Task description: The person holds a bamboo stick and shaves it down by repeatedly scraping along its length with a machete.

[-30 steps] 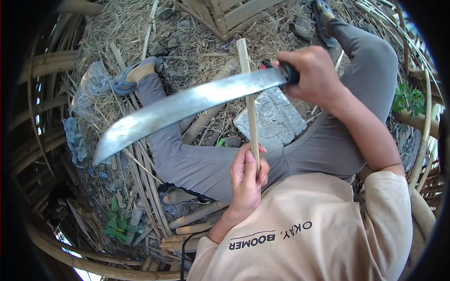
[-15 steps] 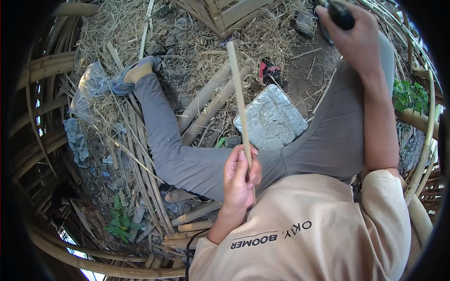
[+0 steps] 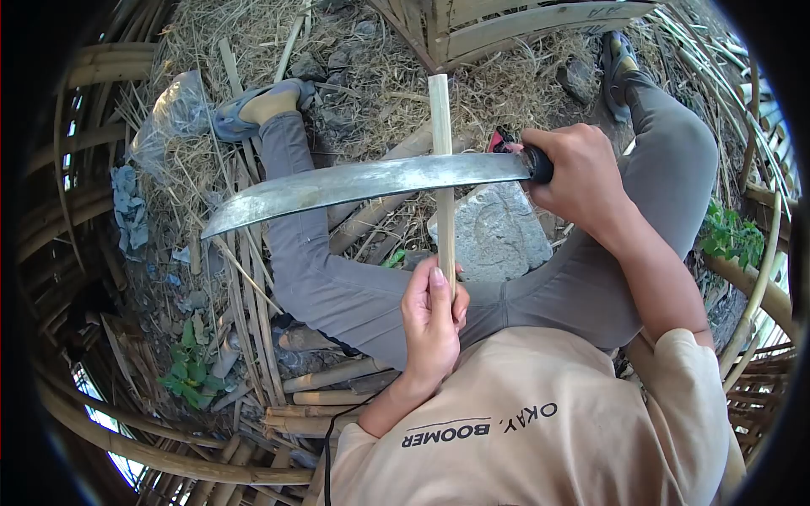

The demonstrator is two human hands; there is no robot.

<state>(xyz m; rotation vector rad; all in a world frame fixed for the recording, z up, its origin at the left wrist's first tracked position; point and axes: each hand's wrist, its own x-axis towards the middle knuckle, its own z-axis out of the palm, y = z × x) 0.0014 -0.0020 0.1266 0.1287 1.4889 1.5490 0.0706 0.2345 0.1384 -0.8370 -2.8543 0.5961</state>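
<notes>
My left hand (image 3: 433, 316) is closed round the lower end of a pale bamboo strip (image 3: 445, 232), which points away from me between my legs. In my right hand (image 3: 584, 175) is the black handle of a machete (image 3: 371, 183). Its long, slightly curved blade lies crosswise over the strip in this view, the tip pointing left. Beneath the strip and blade, a flat grey stone block (image 3: 494, 232) sits on the ground between my thighs. Just past the stone, partly hidden behind the machete's handle, is a small red and black object (image 3: 504, 142).
Bamboo poles (image 3: 363, 226) lie beside the stone. A slatted wooden crate (image 3: 523, 34) stands at the top, over straw and shavings. To the left are a clear plastic bag (image 3: 173, 118), a blue rag (image 3: 128, 211) and long split strips (image 3: 253, 278). Bamboo railing (image 3: 169, 462) curves around me.
My right hand has come down and inward from the upper right, bringing the machete blade across the bamboo strip. The left hand keeps its hold, and the strip now shows a broader face.
</notes>
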